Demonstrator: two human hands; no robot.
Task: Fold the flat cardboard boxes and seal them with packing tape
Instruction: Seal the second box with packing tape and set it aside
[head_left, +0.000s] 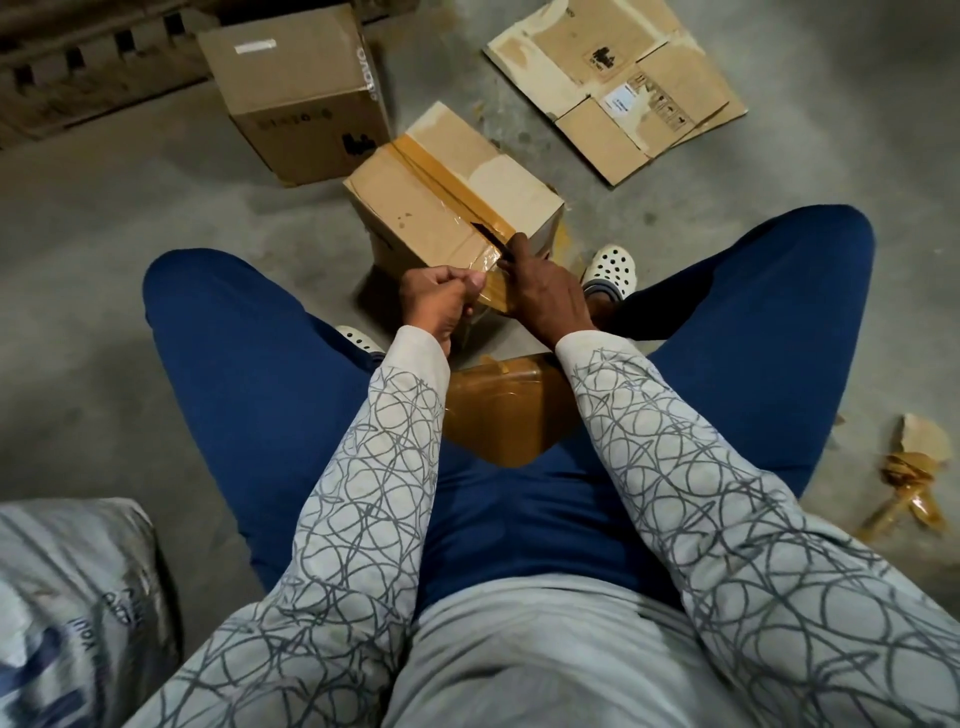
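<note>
In the head view we see the cardboard box (452, 192) standing on the concrete floor (104, 249) between the seated person's knees, a strip of brown packing tape (441, 171) running along its top seam. The left hand (441, 299) pinches the tape's loose end at the near edge with clenched fingers, while the right hand (543, 293) bends over that same edge beside it, though we cannot tell whether its fingers grasp anything. Farther back sit a second folded box (296, 93) and a flat cardboard sheet (618, 83), well apart.
</note>
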